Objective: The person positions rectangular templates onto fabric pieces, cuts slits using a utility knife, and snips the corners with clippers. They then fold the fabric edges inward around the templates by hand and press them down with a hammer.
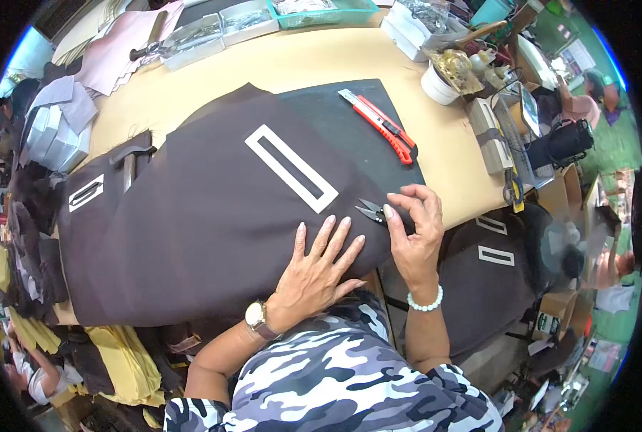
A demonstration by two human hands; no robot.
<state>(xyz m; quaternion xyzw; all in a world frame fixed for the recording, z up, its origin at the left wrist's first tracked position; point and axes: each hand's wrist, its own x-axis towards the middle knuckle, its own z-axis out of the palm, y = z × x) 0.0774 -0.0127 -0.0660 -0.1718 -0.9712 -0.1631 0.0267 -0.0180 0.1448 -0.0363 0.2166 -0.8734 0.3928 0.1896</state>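
My left hand lies flat with fingers spread on a dark brown piece of fabric. A white rectangular frame patch sits on the fabric just beyond my fingertips. At the fabric's right side, my right hand is closed around a small pair of thread snips. The snips' blades point left, slightly apart, over the cloth; their handle is mostly hidden in my fingers. Beyond them a red utility knife rests on a dark mat partly covered by the fabric.
A hammer lies at the left beside a smaller white patch. Clear trays and a teal tray line the far table edge. Yellow-handled scissors hang at right, above more dark fabric with white frames.
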